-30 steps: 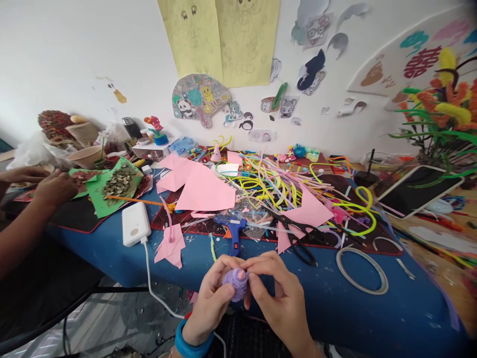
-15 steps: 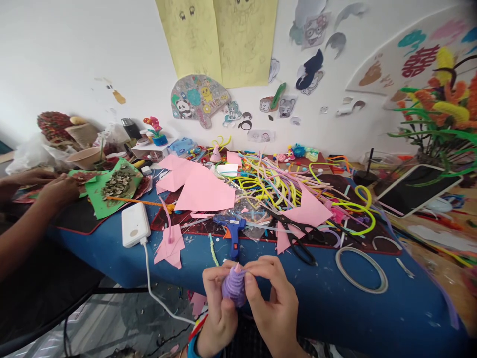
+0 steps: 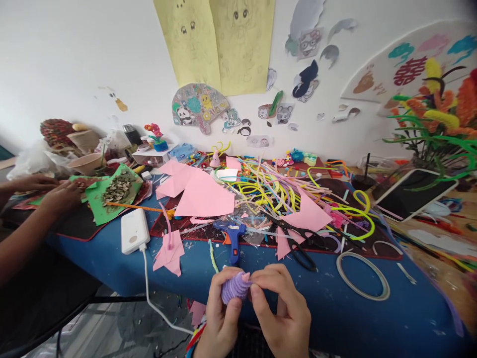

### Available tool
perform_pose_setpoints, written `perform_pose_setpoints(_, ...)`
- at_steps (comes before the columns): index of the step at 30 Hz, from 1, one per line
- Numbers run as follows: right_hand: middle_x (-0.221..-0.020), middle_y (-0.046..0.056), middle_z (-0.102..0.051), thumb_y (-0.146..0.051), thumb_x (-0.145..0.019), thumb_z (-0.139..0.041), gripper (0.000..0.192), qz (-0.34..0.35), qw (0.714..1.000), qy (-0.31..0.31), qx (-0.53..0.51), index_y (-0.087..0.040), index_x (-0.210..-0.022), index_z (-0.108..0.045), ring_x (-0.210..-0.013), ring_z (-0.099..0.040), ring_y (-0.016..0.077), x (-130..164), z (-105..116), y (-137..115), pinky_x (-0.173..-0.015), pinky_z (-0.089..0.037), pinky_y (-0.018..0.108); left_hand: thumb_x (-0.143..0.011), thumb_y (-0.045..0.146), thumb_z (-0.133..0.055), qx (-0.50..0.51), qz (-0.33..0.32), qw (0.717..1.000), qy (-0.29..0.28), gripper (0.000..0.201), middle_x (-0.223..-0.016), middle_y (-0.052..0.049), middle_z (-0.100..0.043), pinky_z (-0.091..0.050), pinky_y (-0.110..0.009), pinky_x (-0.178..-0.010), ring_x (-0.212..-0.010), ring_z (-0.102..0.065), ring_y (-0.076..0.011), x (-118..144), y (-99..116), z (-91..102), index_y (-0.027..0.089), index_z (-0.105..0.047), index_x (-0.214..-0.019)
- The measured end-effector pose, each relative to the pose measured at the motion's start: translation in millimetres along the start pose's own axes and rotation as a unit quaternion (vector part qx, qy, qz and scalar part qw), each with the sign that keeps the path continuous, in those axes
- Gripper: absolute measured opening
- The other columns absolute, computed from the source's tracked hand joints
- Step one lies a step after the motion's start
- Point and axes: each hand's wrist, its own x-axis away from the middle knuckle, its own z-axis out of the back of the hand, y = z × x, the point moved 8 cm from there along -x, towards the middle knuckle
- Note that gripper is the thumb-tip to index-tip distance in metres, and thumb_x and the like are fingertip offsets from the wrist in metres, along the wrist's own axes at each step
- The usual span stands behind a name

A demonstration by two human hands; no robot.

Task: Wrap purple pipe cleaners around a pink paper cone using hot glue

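Observation:
A small cone wound with purple pipe cleaner [image 3: 234,288] is in front of me, its pink paper tip showing at the top right. Fingers and thumb of my left hand [image 3: 220,313] are wrapped round the cone's body. With thumb and forefinger, my right hand [image 3: 281,308] pinches the purple pipe cleaner's end close to the tip. Just beyond my hands lies a blue hot glue gun [image 3: 234,241] on the table. Black scissors [image 3: 296,238] rest to its right, partly over pink paper.
A blue-covered table [image 3: 324,308] holds pink paper sheets [image 3: 204,191], a pile of coloured pipe cleaners [image 3: 276,189], a tape ring [image 3: 363,276] and a white power bank [image 3: 134,231] with a cable. At left, another person's hands [image 3: 59,199] work beside green paper [image 3: 112,194].
The cone has tilted, its tip now leaning to the right. My right hand has moved slightly right and down, still pinching the pipe cleaner. The view has tipped up a little.

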Motion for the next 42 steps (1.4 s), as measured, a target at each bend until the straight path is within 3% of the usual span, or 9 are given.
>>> perform_pose_setpoints(3, -0.074, -0.003, -0.074, -0.006, -0.084, -0.063, 0.02, -0.003, 1.0, -0.024, 0.0, -0.025, -0.084, -0.069, -0.07, -0.065, 0.0154, -5.0, -0.3, -0.2, -0.067, -0.055, 0.027, -0.098, 0.042, -0.061, 0.081, 0.078, 0.994, -0.002, 0.026, -0.104, -0.007, -0.068, -0.053, -0.031, -0.088, -0.097, -0.062, -0.023, 2.9, -16.9, -0.9, 0.023, -0.07, -0.112)
perform_pose_setpoints(9, -0.075, -0.003, -0.072, -0.009, -0.082, -0.065, 0.016, -0.072, 0.994, -0.054, -0.054, -0.025, -0.08, -0.069, -0.072, -0.067, 0.0148, -5.2, -1.9, 12.9, -0.067, -0.056, 0.025, -0.094, 0.047, -0.065, 0.296, 0.144, 0.942, -0.059, 0.027, -0.091, -0.002, -0.064, -0.045, -0.017, -0.043, -0.055, -0.054, -0.0094, -0.4, -23.4, -23.4, 0.022, -0.068, -0.105)
perform_pose_setpoints(14, -0.072, -0.001, -0.072, -0.01, -0.08, -0.066, 0.014, -0.127, 0.983, -0.084, -0.105, -0.023, -0.075, -0.068, -0.069, -0.069, 0.0159, -3.7, -4.9, 19.0, -0.063, -0.056, 0.026, -0.102, 0.044, -0.054, 0.414, 0.135, 0.888, -0.15, 0.026, -0.064, 0.004, -0.058, -0.04, -0.012, -0.039, -0.038, -0.042, -0.0037, -5.0, -8.6, -47.1, 0.023, -0.066, -0.109)
perform_pose_setpoints(18, -0.072, 0.001, -0.072, -0.012, -0.081, -0.068, 0.012, -0.168, 0.97, -0.103, -0.141, -0.022, -0.075, -0.067, -0.068, -0.069, 0.0164, 2.1, -6.7, 27.8, -0.063, -0.056, 0.026, -0.103, 0.042, -0.053, 0.447, 0.14, 0.863, -0.188, 0.025, -0.066, 0.004, -0.058, -0.04, -0.011, -0.039, -0.038, -0.038, -0.0028, -5.7, -8.0, -50.8, 0.022, -0.066, -0.109)
perform_pose_setpoints(22, -0.074, 0.0, -0.069, -0.025, -0.082, -0.077, 0.019, -0.255, 0.935, -0.121, -0.217, -0.022, -0.074, -0.06, -0.07, -0.066, 0.016, 14.4, -11.5, 46.5, -0.067, -0.056, 0.026, -0.103, 0.04, -0.052, 0.461, 0.166, 0.844, -0.219, 0.022, -0.067, 0.004, -0.054, -0.038, -0.012, -0.039, -0.039, -0.036, -0.0032, -3.3, -11.7, -50.1, 0.021, -0.062, -0.107)
perform_pose_setpoints(26, -0.067, -0.005, -0.056, -0.042, -0.074, -0.086, 0.04, -0.335, 0.878, -0.162, -0.3, -0.022, -0.069, -0.052, -0.063, -0.051, 0.012, 20.2, -21.7, 57.4, -0.06, -0.045, 0.024, -0.102, 0.041, -0.053, 0.47, 0.175, 0.827, -0.255, 0.023, -0.065, 0.005, -0.051, -0.036, -0.012, -0.038, -0.038, -0.034, -0.0033, 0.2, -11.8, -51.9, 0.019, -0.058, -0.107)
perform_pose_setpoints(31, -0.061, -0.008, -0.046, -0.05, -0.063, -0.092, 0.055, -0.379, 0.824, -0.217, -0.361, -0.023, -0.066, -0.044, -0.056, -0.037, 0.0094, 18.1, -35.4, 56.8, -0.053, -0.035, 0.022, -0.1, 0.043, -0.055, 0.469, 0.202, 0.814, -0.277, 0.026, -0.066, 0.004, -0.051, -0.036, -0.014, -0.036, -0.036, -0.033, -0.0033, 3.4, -14.9, -56.5, 0.017, -0.055, -0.103)
perform_pose_setpoints(37, -0.066, -0.005, -0.054, -0.049, -0.068, -0.091, 0.043, -0.376, 0.848, -0.167, -0.334, -0.021, -0.067, -0.058, -0.061, -0.048, 0.0114, 21.0, -29.2, 63.1, -0.057, -0.042, 0.022, -0.102, 0.042, -0.049, 0.495, 0.205, 0.8, -0.272, 0.024, -0.07, 0.004, -0.05, -0.036, -0.013, -0.037, -0.037, -0.033, -0.003, 0.7, -16.0, -59.8, 0.019, -0.053, -0.105)
perform_pose_setpoints(42, -0.073, -0.001, -0.066, -0.038, -0.078, -0.086, 0.02, -0.312, 0.897, -0.116, -0.289, -0.022, -0.073, -0.076, -0.066, -0.061, 0.0142, 18.6, -16.4, 57.1, -0.063, -0.051, 0.024, -0.102, 0.041, -0.05, 0.484, 0.182, 0.818, -0.253, 0.022, -0.069, 0.004, -0.05, -0.037, -0.013, -0.042, -0.041, -0.034, -0.0043, -1.9, -15.7, -55.0, 0.02, -0.054, -0.107)
